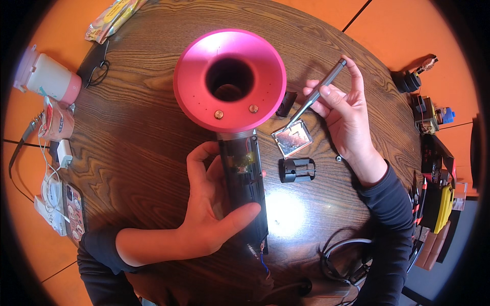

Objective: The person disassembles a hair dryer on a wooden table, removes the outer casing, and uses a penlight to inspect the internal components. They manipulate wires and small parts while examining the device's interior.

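A pink hair dryer (235, 118) stands out in the middle, its round opening toward me. Its bare black handle (244, 178) shows inner parts, and wires trail from the lower end. My left hand (204, 214) wraps round that handle, thumb across the front. My right hand (349, 120) grips a slim dark grey screwdriver (325, 84). The tip meets a small shiny square tray (292, 140) with tiny pieces in it; whether it touches them I cannot tell. A black cage-like part (297, 170) and a small metal piece (338, 159) lie close by.
Scissors (98, 74), a phone (75, 211) and a white charger (64, 153) lie along the left edge of the round wooden table (138, 86), near a pale bottle (48, 76). Cables (347, 250) coil by my right forearm. Tools and a yellow object (445, 204) crowd the right side.
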Demonstrator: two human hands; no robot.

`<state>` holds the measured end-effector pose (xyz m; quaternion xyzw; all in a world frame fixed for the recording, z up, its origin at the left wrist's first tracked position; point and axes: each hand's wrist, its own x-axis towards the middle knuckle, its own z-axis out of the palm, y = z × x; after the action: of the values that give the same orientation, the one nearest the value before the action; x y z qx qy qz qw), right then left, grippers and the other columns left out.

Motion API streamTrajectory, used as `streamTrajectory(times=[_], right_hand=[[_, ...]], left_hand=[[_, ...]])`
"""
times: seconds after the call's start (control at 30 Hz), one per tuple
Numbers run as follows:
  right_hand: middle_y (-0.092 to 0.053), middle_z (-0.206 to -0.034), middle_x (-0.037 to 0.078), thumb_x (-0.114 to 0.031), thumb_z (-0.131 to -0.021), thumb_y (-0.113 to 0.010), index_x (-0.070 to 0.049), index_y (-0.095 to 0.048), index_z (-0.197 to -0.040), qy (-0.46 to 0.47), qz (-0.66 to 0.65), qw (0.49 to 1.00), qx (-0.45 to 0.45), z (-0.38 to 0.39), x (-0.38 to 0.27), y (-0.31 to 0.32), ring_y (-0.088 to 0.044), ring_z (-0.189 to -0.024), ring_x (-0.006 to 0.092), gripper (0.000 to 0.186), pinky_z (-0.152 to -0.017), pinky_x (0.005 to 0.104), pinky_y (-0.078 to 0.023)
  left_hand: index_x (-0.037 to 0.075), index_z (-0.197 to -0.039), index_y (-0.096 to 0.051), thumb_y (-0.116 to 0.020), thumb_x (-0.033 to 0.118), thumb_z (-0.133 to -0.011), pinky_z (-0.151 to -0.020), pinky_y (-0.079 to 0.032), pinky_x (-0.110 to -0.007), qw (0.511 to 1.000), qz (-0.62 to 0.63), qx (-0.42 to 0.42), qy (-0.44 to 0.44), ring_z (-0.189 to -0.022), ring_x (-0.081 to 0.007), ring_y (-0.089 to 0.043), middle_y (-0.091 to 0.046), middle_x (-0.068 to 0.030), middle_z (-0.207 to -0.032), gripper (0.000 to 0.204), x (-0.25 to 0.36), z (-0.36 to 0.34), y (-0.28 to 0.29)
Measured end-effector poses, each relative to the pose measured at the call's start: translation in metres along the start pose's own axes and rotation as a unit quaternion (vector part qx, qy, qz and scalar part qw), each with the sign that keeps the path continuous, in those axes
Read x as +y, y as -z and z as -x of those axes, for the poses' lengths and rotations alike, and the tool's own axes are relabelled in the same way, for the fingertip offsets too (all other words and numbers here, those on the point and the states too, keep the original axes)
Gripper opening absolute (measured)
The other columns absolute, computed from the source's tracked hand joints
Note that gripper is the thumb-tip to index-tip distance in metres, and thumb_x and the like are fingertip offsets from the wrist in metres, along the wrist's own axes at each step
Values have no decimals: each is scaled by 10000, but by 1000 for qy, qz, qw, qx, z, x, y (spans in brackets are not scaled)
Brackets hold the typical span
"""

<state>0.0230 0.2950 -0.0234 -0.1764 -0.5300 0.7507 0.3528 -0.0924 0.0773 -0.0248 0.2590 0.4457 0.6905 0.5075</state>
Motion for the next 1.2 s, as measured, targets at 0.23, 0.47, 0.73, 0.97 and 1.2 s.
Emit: streamTrajectory(times=[0.23, 0.47, 0.73, 0.97, 1.2], right_hand=[[-551, -1067, 239, -9, -835, -550, -86, -121, -1334, -44, -101, 991, 70, -4, -7, 11, -581, -991, 280, 662, -833, 342, -520], [-533, -1092, 233, -41, -846, -541, -3, -262, -1266, 25, -158, 985, 60, -10, -47, 13, -582, -980, 247, 505, -813, 297, -539], [-599, -671, 71, -51, -736, -685, -73, -439, -1206, 14, 559, 829, -22, -9, -64, 13, -584, -632, 110, 530, -571, 237, -449], [-596, -683, 103, -39, -712, -680, -3, -567, -857, -11, 628, 777, -40, -9, -40, 12, -578, -646, 161, 188, -586, 275, -453], [-545, -703, 68, -5, -670, -682, -37, -613, -771, 230, 712, 644, -157, 20, -42, -30, -516, -671, 221, 126, -609, 307, -436]], left_hand=[[116, -1332, -72, -661, 103, -706, -872, -435, -394, 1000, 16, -4, 4, -1085, -241, -460, -370, -173, -1209, 860, 0, 0, 0], [113, -1334, -77, -662, 117, -708, -865, -435, -385, 1000, -7, 1, 0, -1076, -239, -466, -381, -163, -1204, 857, 0, 0, 1], [127, -1338, -81, -657, 123, -716, -856, -437, -380, 1000, 7, -3, 6, -1074, -237, -467, -389, -156, -1194, 848, 1, 0, 1], [105, -1263, -84, -615, -31, -742, -878, -409, -338, 998, 51, -41, -8, -1077, -188, -439, -355, -122, -1174, 756, -1, -2, 3], [113, -1307, -56, -606, 27, -739, -884, -431, -410, 999, -11, -37, -28, -1113, -247, -442, -351, -168, -1210, 795, -3, -2, 4]])
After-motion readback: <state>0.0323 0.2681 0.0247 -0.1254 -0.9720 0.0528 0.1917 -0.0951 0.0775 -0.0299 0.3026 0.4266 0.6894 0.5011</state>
